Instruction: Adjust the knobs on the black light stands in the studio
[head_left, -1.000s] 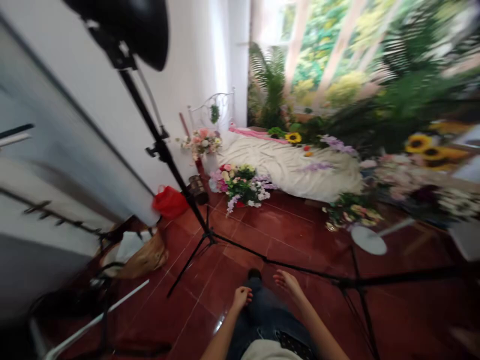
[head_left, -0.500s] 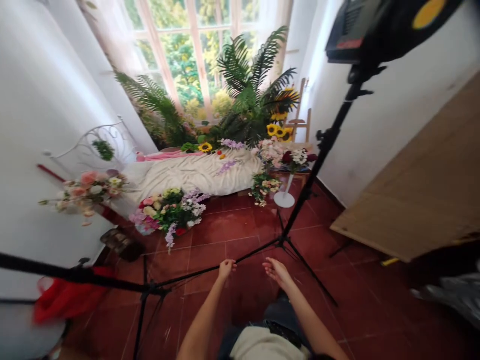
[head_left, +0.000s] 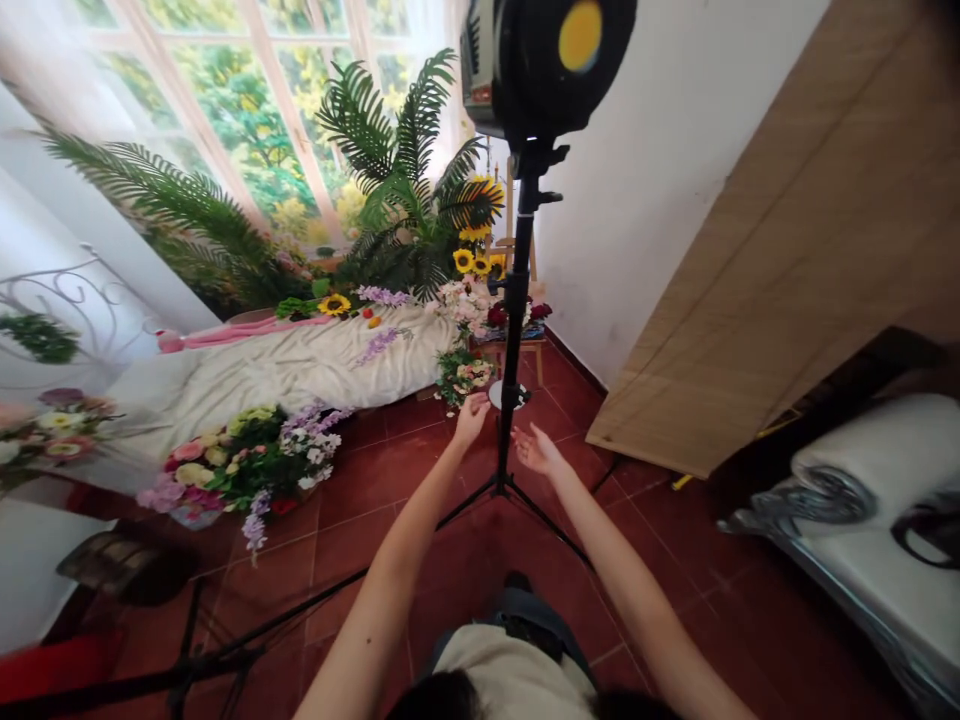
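Over red tiled floor (head_left: 442,575), and there, under palm fronds (head_left: 390,150): bed (head_left: 285,365), draped in cream cloth. Straight ahead, upright on spread legs, black light stand (head_left: 514,340). By bed's near side, mixed bouquet (head_left: 240,455). Now reaching in, well apart from bed: right hand (head_left: 532,449) open, left hand (head_left: 472,418) curled, can't tell if shut, either side of light stand, contact unclear.

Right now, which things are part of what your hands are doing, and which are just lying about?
Seem part of it:
left hand
right hand
black stand, seen between them
lamp on its top

Seem just lying about:
cream sheet
sunflower on the sheet
big flower bunch
palm leaves
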